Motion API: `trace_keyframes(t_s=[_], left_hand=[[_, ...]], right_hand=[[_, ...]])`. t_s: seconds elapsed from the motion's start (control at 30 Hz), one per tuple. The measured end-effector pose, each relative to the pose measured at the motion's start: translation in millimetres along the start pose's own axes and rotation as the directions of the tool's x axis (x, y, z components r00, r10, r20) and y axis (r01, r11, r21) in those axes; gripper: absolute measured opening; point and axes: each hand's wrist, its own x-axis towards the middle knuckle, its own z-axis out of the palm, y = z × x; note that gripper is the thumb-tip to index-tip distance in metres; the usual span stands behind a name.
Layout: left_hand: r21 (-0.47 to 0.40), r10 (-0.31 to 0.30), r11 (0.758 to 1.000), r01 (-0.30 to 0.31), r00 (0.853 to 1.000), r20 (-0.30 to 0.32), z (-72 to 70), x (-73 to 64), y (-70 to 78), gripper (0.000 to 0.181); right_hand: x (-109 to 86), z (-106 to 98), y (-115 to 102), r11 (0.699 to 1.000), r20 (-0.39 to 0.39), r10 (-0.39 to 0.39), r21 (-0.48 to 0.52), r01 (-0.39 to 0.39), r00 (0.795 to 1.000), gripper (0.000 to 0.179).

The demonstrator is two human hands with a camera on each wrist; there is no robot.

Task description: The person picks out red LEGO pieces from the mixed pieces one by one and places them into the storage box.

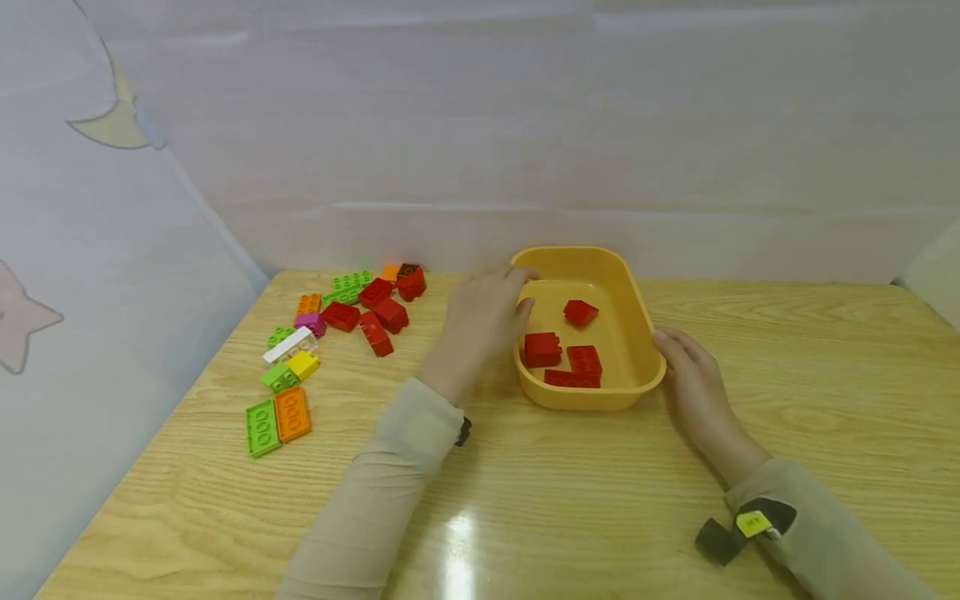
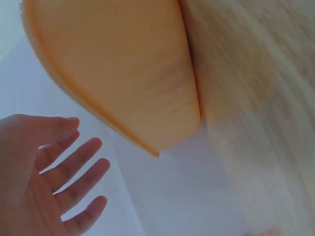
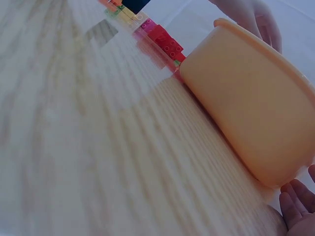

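A yellow plastic bin stands on the wooden table with several red toy bricks inside, among them a red block and a slanted red brick. My left hand is at the bin's left rim, palm toward it. In the left wrist view its fingers are spread and slightly bent, with nothing between them. At the right wall, my right hand touches the bin with loosely extended fingers. The right wrist view catches only fingertips by the bin's lower corner.
Left of the bin lie loose red bricks. Farther left are green, orange, yellow, white and magenta bricks, including a green plate beside an orange plate. A pale cloth wall rises behind the table.
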Motion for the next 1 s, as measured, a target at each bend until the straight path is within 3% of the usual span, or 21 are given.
trace_keyframes(t_s=[0.13,0.3,0.63,0.83,1.0], left_hand=[[-0.017,0.014,1.0,-0.015,1.0,-0.017,-5.7,0.2,-5.1,0.034],[-0.036,0.013,0.999,-0.012,1.0,0.022,-12.7,1.2,-15.9,0.033],[0.048,0.013,0.999,-0.018,0.995,0.097,-21.5,-6.0,-44.4,0.043],[0.05,-0.064,0.997,0.057,0.984,0.165,-26.8,-12.4,-65.6,0.062],[-0.01,-0.134,0.99,0.139,0.971,0.197,-31.7,-18.8,-80.6,0.072]], right_hand=[[0.2,0,0,1.0,-0.004,0.003,0.0,-0.003,1.0,0.017],[0.4,-1,0,1.0,0.0,-0.007,0.0,0.007,1.0,0.018],[0.0,0,0,1.0,-0.005,-0.013,0.014,0.013,1.0,0.016],[0.2,0,0,1.0,0.001,-0.006,0.017,0.006,1.0,0.017],[-0.3,0,0,1.0,0.001,-0.011,0.02,0.011,1.0,0.017]])
